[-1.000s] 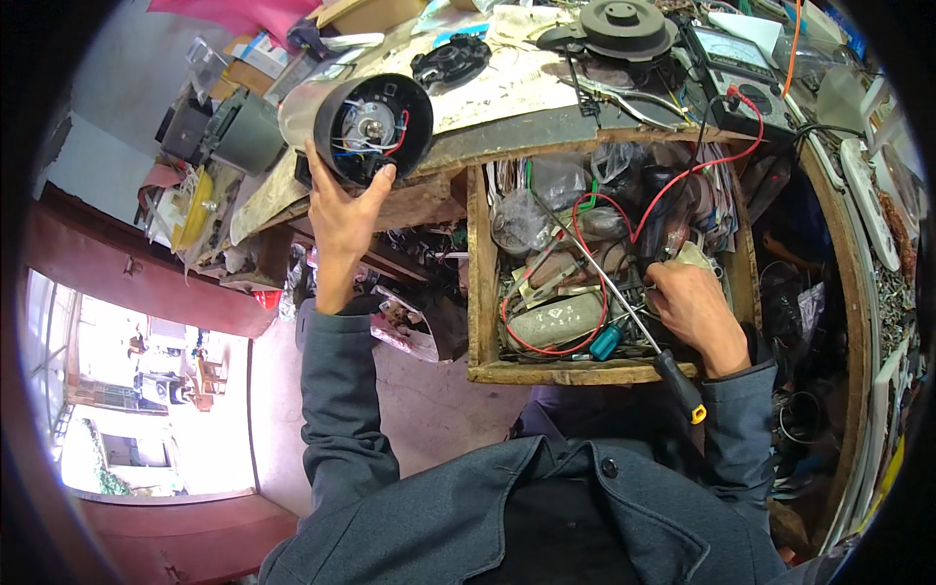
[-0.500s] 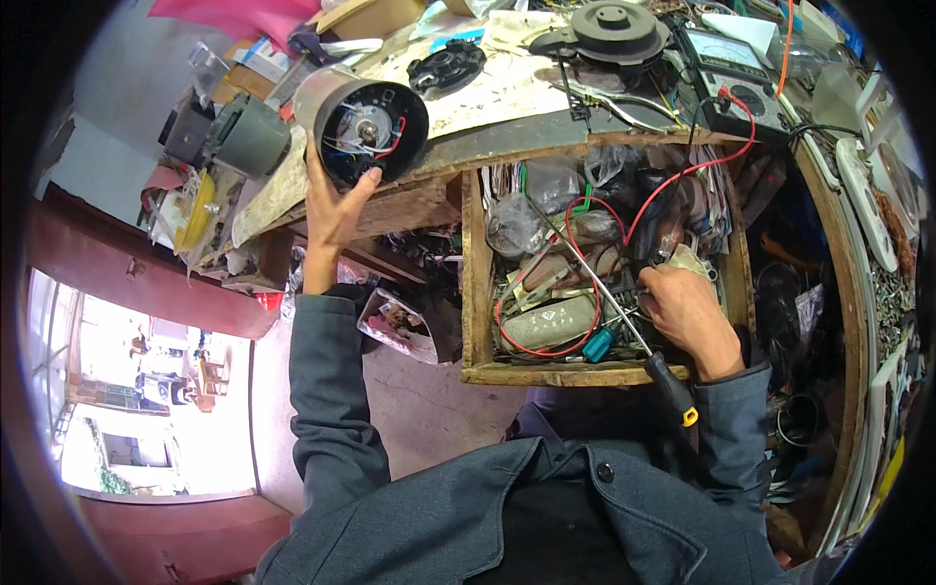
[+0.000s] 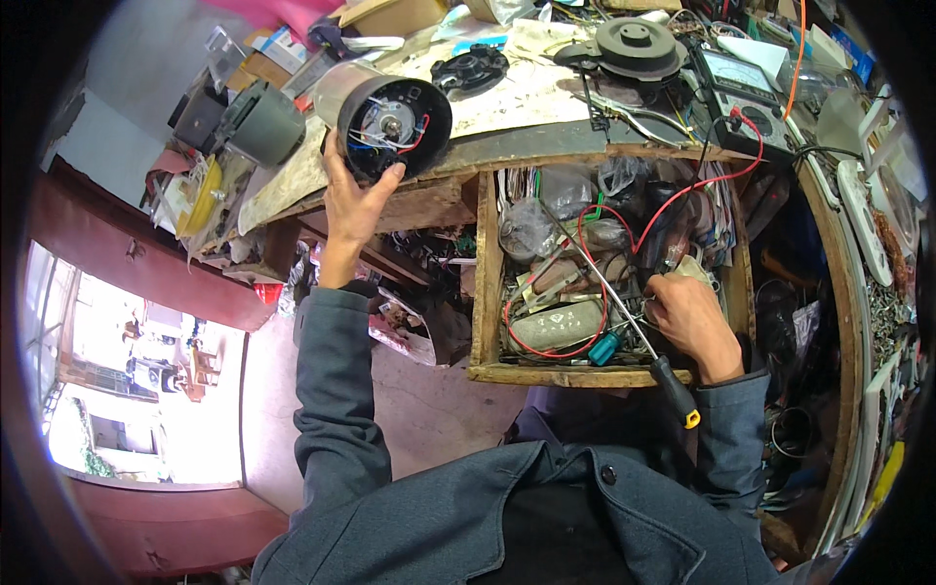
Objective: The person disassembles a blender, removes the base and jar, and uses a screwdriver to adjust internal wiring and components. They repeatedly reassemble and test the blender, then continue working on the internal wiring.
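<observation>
My left hand (image 3: 353,210) grips the rim of a round grey appliance housing (image 3: 336,90), which stands tilted at the bench edge with its open black end toward me. Inside are a motor (image 3: 390,127) and red, blue and white wires. In the open wooden drawer (image 3: 575,374), my right hand (image 3: 694,322) has its fingers curled down among the clutter; what they hold, if anything, is hidden. Beside it a long screwdriver with a black and yellow handle (image 3: 669,386) rests across the drawer's front edge. A teal handle (image 3: 604,348) lies near it, and a red test lead (image 3: 673,208) loops over the contents.
On the bench sit a black round part (image 3: 470,66), a grey disc-shaped part (image 3: 639,49) and an analog multimeter (image 3: 743,97). A dark green-grey container (image 3: 261,124) stands at the left end. Plastic bags (image 3: 565,190) fill the back of the drawer. Below the bench is an open box (image 3: 405,327).
The whole scene has shifted slightly right in the picture, as the view turned a little. Both hands keep nearly the same places, the left on the housing, the right in the drawer.
</observation>
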`<state>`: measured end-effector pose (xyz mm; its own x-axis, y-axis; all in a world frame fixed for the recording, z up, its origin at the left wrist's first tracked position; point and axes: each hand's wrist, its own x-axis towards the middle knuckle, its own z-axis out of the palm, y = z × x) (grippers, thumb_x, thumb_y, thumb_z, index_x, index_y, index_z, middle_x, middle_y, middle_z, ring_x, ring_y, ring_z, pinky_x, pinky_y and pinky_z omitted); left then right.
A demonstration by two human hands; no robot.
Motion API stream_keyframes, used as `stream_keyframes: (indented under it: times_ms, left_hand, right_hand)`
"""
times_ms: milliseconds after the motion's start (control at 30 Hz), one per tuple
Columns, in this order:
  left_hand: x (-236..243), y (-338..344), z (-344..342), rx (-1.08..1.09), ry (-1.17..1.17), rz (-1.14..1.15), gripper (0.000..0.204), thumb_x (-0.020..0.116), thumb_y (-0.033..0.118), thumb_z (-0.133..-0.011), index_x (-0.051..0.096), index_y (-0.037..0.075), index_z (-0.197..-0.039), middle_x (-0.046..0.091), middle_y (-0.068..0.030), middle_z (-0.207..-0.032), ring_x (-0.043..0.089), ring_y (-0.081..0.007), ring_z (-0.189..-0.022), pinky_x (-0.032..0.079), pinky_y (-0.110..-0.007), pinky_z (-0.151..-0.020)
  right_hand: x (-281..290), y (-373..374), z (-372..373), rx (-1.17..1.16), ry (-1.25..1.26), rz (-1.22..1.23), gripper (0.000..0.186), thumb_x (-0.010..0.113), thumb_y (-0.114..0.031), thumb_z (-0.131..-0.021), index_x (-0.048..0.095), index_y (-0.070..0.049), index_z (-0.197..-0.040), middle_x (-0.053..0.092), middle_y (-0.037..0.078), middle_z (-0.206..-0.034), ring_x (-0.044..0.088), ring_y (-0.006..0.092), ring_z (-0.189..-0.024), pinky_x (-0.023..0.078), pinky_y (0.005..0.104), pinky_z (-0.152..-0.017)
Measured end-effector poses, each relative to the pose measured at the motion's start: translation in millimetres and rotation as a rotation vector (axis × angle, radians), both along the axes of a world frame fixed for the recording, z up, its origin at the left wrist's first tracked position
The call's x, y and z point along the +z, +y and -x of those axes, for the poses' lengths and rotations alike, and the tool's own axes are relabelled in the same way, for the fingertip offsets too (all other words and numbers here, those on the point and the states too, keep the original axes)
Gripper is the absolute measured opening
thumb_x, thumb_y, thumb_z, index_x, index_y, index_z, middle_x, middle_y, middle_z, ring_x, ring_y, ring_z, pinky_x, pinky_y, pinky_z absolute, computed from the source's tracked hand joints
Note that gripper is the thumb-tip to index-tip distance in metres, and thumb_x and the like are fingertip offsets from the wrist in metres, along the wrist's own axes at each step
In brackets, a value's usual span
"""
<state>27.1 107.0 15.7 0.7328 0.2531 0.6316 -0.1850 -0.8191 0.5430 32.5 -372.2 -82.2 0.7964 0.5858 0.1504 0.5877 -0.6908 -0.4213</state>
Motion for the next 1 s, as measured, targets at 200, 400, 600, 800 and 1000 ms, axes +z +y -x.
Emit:
stream_keyframes:
  times_ms: [200,400,600,800,1000]
  left_hand:
    - [-8,9,-3,-0.012,-0.012,0.018,0.101,0.091,0.039,-0.080,0.030,0.003,-0.152,0.050,-0.0251,-0.144,0.055,-0.0380,-0.132,0.045,-0.045,-0.111]
    - [-6,5,-2,0.056,0.038,-0.034,0.105,0.091,0.043,-0.078,0.029,0.002,-0.152,0.050,-0.0278,-0.144,0.055,-0.0429,-0.132,0.045,-0.049,-0.110]
    - [-1,-6,4,0.060,0.022,-0.158,0.114,0.093,0.045,-0.076,0.023,0.000,-0.155,0.060,-0.0304,-0.136,0.063,-0.0454,-0.123,0.049,-0.050,-0.107]
    - [-3,-4,0,0.049,-0.035,-0.269,0.121,0.095,0.042,-0.072,0.021,-0.003,-0.156,0.062,-0.0309,-0.134,0.064,-0.0473,-0.121,0.050,-0.051,-0.106]
    - [-7,1,-2,0.121,-0.040,-0.342,0.122,0.094,0.047,-0.071,0.023,-0.005,-0.155,0.063,-0.0297,-0.133,0.063,-0.0467,-0.121,0.047,-0.053,-0.107]
  right_hand:
    - [2,-1,1,0.009,0.016,-0.011,0.016,0.073,-0.013,-0.085,0.064,-0.001,-0.092,0.069,0.021,-0.088,0.067,0.0441,-0.088,0.052,0.0540,-0.076]
    - [1,-1,0,0.002,0.008,0.007,0.015,0.071,-0.013,-0.085,0.065,-0.001,-0.092,0.068,0.022,-0.088,0.067,0.0450,-0.089,0.052,0.0545,-0.076]
    - [3,0,1,0.007,0.013,-0.009,0.015,0.070,-0.013,-0.085,0.065,-0.001,-0.092,0.068,0.023,-0.088,0.066,0.0456,-0.088,0.052,0.0545,-0.076]
    - [3,0,1,0.001,0.028,-0.008,0.016,0.071,-0.013,-0.085,0.064,0.000,-0.092,0.068,0.023,-0.088,0.066,0.0458,-0.088,0.051,0.0548,-0.075]
    - [3,0,1,0.004,0.027,0.016,0.016,0.071,-0.013,-0.085,0.063,0.000,-0.092,0.068,0.023,-0.087,0.066,0.0460,-0.088,0.051,0.0552,-0.075]
